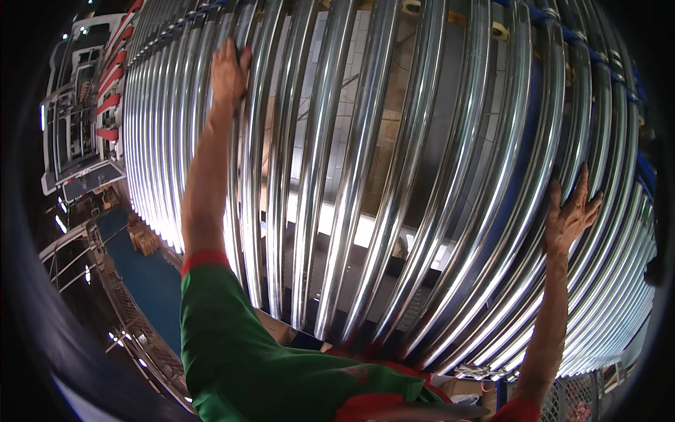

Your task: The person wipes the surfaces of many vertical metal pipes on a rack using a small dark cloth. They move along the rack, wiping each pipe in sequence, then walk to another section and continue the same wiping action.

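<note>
Long shiny metal rollers (pixel 324 176) run side by side in a wide row, like a roller conveyor. Far off on the left part of it, my left hand (pixel 230 76) lies on top of a roller, palm down, fingers apart and wrapped round nothing. My right hand (pixel 571 216) rests nearer, on the right side, its fingers spread across the rollers. Both arms are stretched wide, and neither hand grips a thing. The undersides of the hands are hidden.
Between the middle rollers, gaps show a tiled floor (pixel 344 116). Blue frame parts (pixel 538 13) cross at the far right. Red strips (pixel 107 105) on a machine line the left. Brown pieces (pixel 143 235) lie beside a blue surface (pixel 144 274). A wire mesh (pixel 576 397) stands low right.
</note>
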Available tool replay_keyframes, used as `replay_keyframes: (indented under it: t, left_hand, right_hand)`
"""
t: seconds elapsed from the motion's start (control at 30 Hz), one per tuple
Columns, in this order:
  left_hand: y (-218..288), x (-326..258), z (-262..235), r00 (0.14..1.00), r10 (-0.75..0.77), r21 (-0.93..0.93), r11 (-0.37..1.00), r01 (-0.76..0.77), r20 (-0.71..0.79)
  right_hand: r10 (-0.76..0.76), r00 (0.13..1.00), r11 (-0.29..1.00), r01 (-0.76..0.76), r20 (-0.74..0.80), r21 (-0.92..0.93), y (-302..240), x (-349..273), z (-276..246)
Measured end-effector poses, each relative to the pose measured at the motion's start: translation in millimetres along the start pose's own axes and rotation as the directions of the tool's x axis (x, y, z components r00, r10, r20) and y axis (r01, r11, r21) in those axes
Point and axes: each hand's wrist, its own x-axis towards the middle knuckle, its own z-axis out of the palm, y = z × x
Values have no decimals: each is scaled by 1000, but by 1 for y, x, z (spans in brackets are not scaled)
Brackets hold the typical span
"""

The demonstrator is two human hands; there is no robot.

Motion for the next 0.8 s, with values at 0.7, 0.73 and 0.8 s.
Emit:
replay_keyframes:
  t: [0.7, 0.73, 0.8]
  left_hand:
    - [12, -36, -20, 968, -223, 15, 975, 223, 119]
    - [11, -71, -32, 977, -197, 3, 980, 198, 82]
    - [10, -153, -62, 948, -298, 24, 954, 298, 107]
  right_hand:
    - [94, 994, 995, -96, 56, 19, -6, 0, -1]
    - [74, 996, 996, -76, 46, 38, -6, 1, -3]
    - [82, 995, 996, -84, 55, 26, -9, 3, -6]
